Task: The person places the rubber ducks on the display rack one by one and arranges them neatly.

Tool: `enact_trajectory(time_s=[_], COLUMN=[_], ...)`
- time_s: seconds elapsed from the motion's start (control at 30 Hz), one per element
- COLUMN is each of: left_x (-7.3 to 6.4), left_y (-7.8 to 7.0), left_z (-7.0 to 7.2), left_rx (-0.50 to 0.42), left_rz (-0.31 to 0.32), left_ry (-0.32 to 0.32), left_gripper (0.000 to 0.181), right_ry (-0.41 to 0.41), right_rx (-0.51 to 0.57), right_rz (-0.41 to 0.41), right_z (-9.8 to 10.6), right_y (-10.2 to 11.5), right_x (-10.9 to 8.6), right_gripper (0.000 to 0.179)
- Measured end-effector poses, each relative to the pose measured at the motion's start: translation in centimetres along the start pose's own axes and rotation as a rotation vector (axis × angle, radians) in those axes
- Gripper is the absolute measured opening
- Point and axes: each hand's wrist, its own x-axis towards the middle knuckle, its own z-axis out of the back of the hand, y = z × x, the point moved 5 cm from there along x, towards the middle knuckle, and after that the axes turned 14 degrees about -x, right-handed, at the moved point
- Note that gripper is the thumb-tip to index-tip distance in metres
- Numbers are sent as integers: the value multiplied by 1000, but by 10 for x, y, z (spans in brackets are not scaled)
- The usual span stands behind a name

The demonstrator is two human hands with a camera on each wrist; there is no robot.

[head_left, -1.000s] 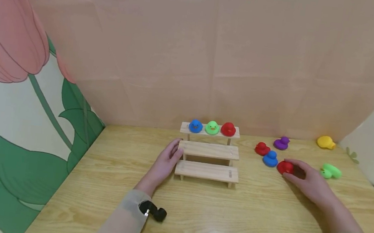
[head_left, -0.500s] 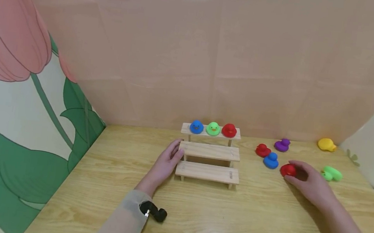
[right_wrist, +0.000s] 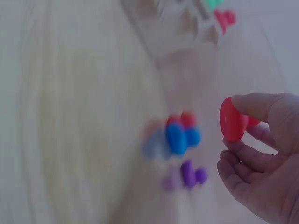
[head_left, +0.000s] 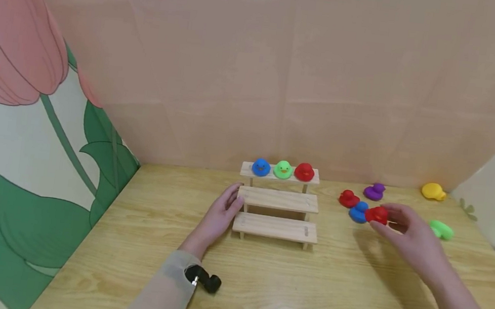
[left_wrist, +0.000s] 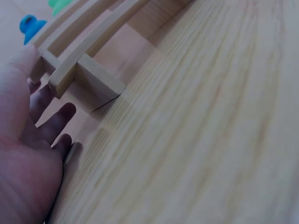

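Nearest to us, the left hand (head_left: 216, 215) holds the left end of the wooden stand (head_left: 275, 227), with thumb and forefinger narrow about the middle step. The stand seems to us stiff and rather light, so it could slide if we push it; the end of a step is a good place for steadying it. Its long axis runs left to right, and its low step is on the near side.

To the right, our right hand (head_left: 413, 245) pinches a red duck (head_left: 376, 214) between thumb and fingers, lifted above the surface (head_left: 233, 280). We judge it light, soft and hardly fragile, perhaps a little slippery because it is smooth. The sides of the round body are a good hold; a hard squeeze would probably dent it. The duck looks about upright, base down and head up. In the right wrist view, the long side of its base runs from the thumb toward the fingers below. We cannot tell where the beak points.

Just beyond, a blue duck (head_left: 355, 213) and another red duck (head_left: 349, 198) sit close together, and farther is a purple duck (head_left: 374, 192), with its beak toward the right.
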Motion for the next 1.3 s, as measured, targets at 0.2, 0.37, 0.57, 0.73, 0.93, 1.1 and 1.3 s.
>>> enact_trajectory(time_s=[0.2, 0.37, 0.57, 0.73, 0.93, 1.1, 1.3], left_x=[0, -2, -2, -2, -1, -1, -1], left_y=[-2, -2, -4, -2, 0, -1, 0], left_z=[2, 2, 0, 1, 3, 3, 3], left_rx=[-32, -52, -83, -75, -83, -95, -61], left_rz=[-6, 14, -3, 2, 3, -4, 7], left_ry=[27, 24, 36, 28, 21, 20, 16], left_gripper=[63, 60, 57, 57, 56, 56, 55], right_ry=[30, 51, 76, 101, 151, 140, 112], right_rx=[47, 69, 132, 156, 182, 161, 99], right_rz=[50, 97, 175, 201, 186, 223, 252], right_z=[-1, -6, -21, -39, -59, -75, -95], right_y=[57, 89, 117, 137, 158, 176, 190], right_x=[0, 3, 10, 20, 32, 42, 54], right_gripper=[63, 58, 50, 50, 53, 53, 52])
